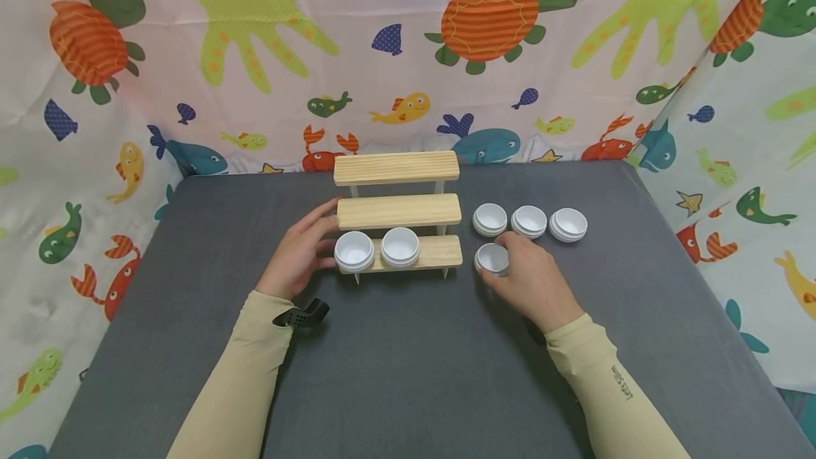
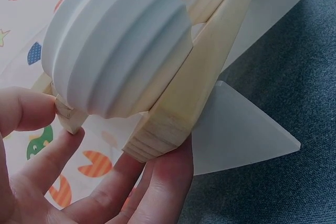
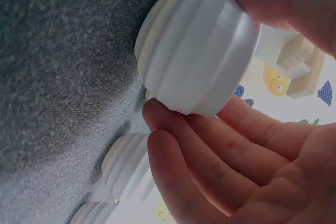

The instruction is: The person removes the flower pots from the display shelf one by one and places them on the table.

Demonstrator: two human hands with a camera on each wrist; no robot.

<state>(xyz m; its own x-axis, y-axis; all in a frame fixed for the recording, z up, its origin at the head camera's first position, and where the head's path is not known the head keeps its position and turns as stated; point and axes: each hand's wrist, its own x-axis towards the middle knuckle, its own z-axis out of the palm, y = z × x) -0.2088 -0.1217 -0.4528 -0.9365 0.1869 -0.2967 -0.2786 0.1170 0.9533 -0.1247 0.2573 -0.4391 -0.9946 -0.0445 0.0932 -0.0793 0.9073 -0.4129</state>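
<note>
A three-step wooden display shelf (image 1: 398, 212) with pale translucent side supports stands on the grey table. My left hand (image 1: 296, 253) holds its left end; in the left wrist view, the thumb and index finger pinch one step's end while other fingers (image 2: 168, 182) touch the lower step (image 2: 173, 114). Two white ribbed bowls, a left one (image 1: 354, 251) and a right one (image 1: 400, 246), sit on the lowest step. To the right of the shelf, my right hand (image 1: 534, 280) grips another white ribbed bowl (image 3: 199, 51) between thumb and fingers, upright at the table surface.
Behind the gripped bowl, three more white bowls stand in a row: a left one (image 1: 490, 219), a middle one (image 1: 529, 221) and a right one (image 1: 569, 224). A curtain (image 1: 268, 119) printed with sea animals hangs around the table (image 1: 408, 374).
</note>
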